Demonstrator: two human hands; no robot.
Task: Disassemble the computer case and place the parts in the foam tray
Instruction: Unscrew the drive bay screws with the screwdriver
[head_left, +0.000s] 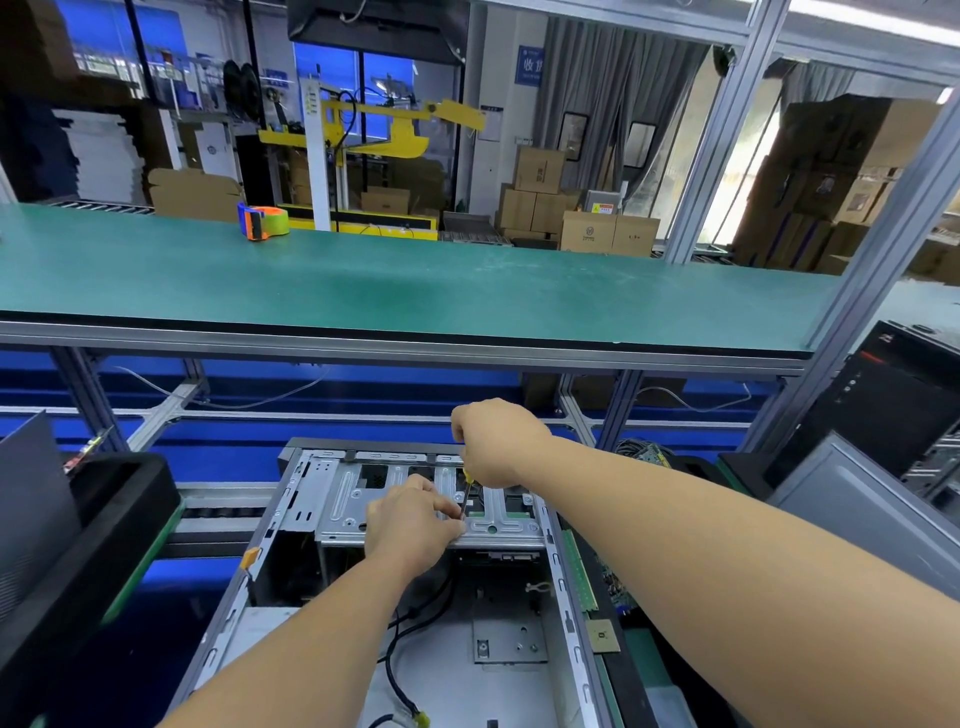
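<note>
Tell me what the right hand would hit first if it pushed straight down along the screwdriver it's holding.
Most likely the metal drive bracket: the right hand aims the screwdriver down at it, beside the left hand fingertips. Depth is uncertain.

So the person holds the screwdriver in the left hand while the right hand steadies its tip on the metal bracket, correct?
Not quite. The head view shows the hands the other way round: the right hand holds the screwdriver, while the left hand steadies its tip on the metal bracket.

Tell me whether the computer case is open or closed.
Open: the computer case has no side panel on top, so its drive bracket and cables show.
</note>
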